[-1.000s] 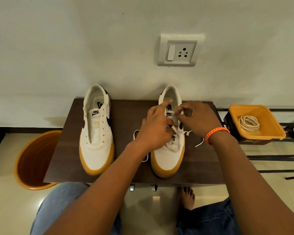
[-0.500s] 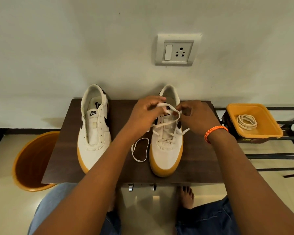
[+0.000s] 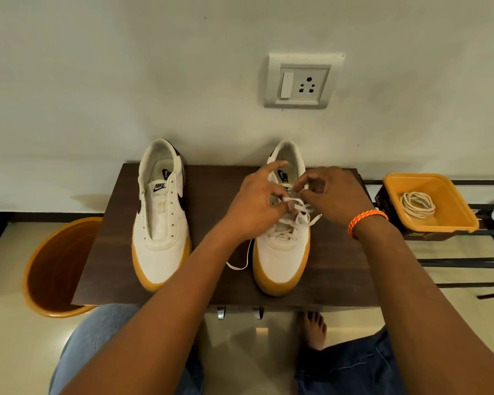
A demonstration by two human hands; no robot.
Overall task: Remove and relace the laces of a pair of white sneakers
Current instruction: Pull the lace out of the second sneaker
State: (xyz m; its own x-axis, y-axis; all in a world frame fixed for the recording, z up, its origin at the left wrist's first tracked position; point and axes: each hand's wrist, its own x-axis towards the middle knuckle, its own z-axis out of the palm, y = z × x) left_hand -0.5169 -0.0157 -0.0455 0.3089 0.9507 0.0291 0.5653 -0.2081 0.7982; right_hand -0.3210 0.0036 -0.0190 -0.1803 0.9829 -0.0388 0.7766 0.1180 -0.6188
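Note:
Two white sneakers with gum soles stand on a dark wooden table [image 3: 337,269]. The left sneaker [image 3: 161,223] has bare eyelets and no lace. The right sneaker [image 3: 283,252] carries a white lace [image 3: 287,220] through its lower eyelets, and a loose end loops onto the table beside it. My left hand [image 3: 257,206] pinches the lace over the tongue, its index finger pointing out. My right hand [image 3: 334,195], with an orange wristband, pinches the lace from the other side near the top eyelets.
A coiled spare lace [image 3: 418,205] lies in an orange tray [image 3: 451,215] on a black rack at the right. An orange bucket [image 3: 54,266] stands on the floor left of the table. A wall socket [image 3: 300,81] is behind. My knees and a bare foot are below the table.
My left hand has come down from the raised loop to the tongue area, and the lace now lies lower across the shoe. The right hand stays near the top eyelets.

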